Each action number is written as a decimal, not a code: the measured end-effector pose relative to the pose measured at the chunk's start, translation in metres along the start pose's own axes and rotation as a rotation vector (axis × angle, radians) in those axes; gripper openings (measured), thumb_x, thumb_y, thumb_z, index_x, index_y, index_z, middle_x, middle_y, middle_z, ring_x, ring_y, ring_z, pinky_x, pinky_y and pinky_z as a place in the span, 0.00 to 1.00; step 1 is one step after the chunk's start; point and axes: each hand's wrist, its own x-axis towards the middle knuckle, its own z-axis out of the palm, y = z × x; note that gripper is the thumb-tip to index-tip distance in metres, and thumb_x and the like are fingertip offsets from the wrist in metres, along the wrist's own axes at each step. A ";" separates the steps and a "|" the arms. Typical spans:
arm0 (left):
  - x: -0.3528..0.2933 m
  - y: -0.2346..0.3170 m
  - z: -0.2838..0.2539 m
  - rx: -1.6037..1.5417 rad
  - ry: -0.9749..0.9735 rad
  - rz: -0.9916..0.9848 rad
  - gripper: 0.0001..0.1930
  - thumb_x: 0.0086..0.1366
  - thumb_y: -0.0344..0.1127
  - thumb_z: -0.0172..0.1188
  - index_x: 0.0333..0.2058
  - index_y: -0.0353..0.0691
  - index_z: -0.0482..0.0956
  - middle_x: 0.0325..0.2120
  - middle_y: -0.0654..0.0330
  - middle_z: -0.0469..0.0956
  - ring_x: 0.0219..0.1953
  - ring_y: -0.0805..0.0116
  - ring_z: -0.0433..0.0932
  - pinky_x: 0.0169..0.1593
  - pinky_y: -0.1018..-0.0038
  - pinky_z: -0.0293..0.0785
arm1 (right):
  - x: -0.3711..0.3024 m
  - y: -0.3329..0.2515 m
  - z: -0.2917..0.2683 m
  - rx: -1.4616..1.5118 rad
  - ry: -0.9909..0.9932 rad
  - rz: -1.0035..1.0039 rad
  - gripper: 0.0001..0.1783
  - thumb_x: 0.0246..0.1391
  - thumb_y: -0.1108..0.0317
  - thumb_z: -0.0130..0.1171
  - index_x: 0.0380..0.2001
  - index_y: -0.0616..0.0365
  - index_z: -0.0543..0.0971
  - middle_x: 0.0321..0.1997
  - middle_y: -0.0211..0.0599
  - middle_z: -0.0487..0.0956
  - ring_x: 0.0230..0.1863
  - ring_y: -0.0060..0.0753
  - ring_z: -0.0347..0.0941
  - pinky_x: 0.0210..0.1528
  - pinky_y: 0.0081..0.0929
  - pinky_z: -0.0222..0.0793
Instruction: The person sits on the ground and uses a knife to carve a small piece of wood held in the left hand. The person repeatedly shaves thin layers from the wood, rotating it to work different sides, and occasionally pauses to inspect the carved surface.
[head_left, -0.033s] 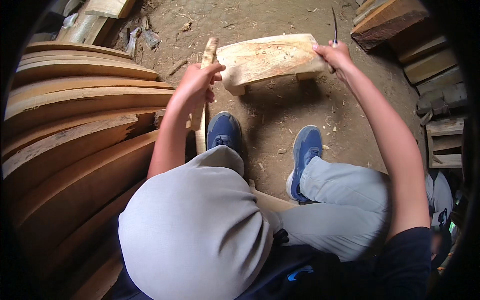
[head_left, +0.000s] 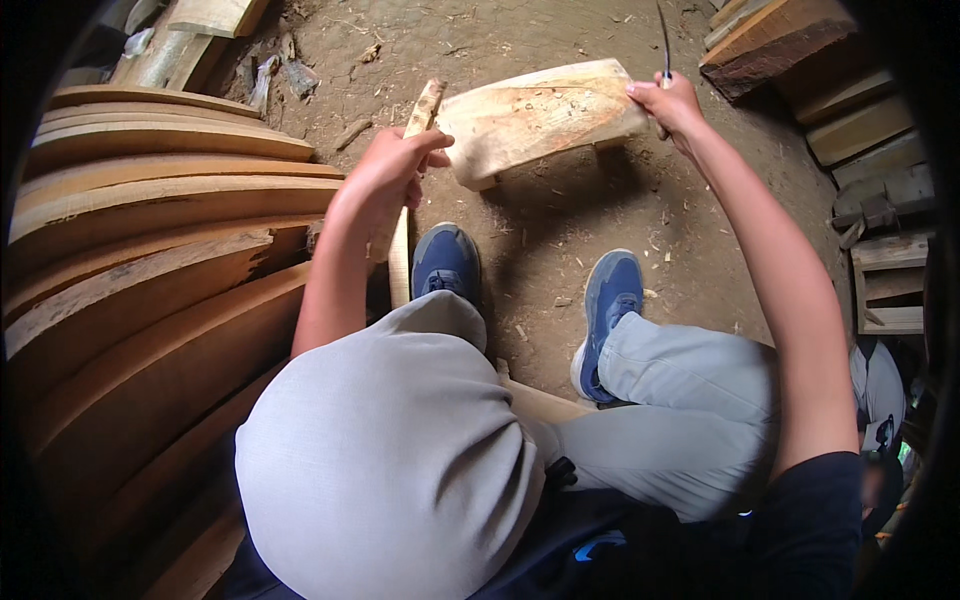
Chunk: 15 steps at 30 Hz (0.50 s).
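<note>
Stool (head_left: 545, 112): slanting more steeply than before.
Left hand (head_left: 395, 165): our grip wraps the stick (head_left: 425, 106).
Right hand (head_left: 677, 103): our grip clasps the knife (head_left: 666, 45), arm (head_left: 768, 230) outstretched.

tool handle (head_left: 661, 132): partly hidden in right hand (head_left: 678, 104) | left shoe (head_left: 446, 262): heel hidden

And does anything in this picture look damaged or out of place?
In the stack of planks on the left, one plank ends in a dark, ragged edge, unlike its smoother neighbours. Wood chips lie scattered on the ground around the wooden bench, which looks untidy.
</note>
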 end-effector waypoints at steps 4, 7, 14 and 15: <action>0.017 0.019 0.012 -0.012 0.219 0.265 0.16 0.61 0.44 0.60 0.31 0.34 0.82 0.14 0.65 0.73 0.13 0.76 0.67 0.18 0.76 0.66 | 0.007 0.020 -0.011 -0.231 0.083 -0.052 0.33 0.47 0.62 0.74 0.50 0.69 0.69 0.44 0.43 0.82 0.42 0.33 0.79 0.48 0.31 0.74; 0.034 0.037 0.015 0.136 0.230 0.367 0.15 0.62 0.44 0.61 0.28 0.36 0.78 0.13 0.66 0.68 0.13 0.75 0.70 0.19 0.74 0.69 | -0.009 0.032 0.023 0.038 0.419 0.073 0.32 0.43 0.60 0.77 0.44 0.67 0.71 0.42 0.46 0.82 0.43 0.35 0.80 0.49 0.32 0.73; 0.085 0.036 0.054 0.117 -0.002 0.301 0.18 0.59 0.48 0.64 0.29 0.35 0.77 0.18 0.60 0.74 0.14 0.71 0.72 0.20 0.71 0.70 | -0.033 0.039 0.064 0.728 0.246 0.402 0.19 0.48 0.63 0.75 0.31 0.64 0.75 0.27 0.37 0.75 0.17 0.25 0.65 0.15 0.30 0.61; 0.084 0.036 0.049 0.149 -0.023 0.245 0.19 0.58 0.47 0.65 0.31 0.33 0.78 0.23 0.55 0.79 0.14 0.71 0.72 0.19 0.71 0.69 | -0.038 0.033 0.068 0.667 0.233 0.395 0.18 0.49 0.64 0.74 0.32 0.65 0.76 0.29 0.38 0.77 0.19 0.27 0.68 0.16 0.30 0.63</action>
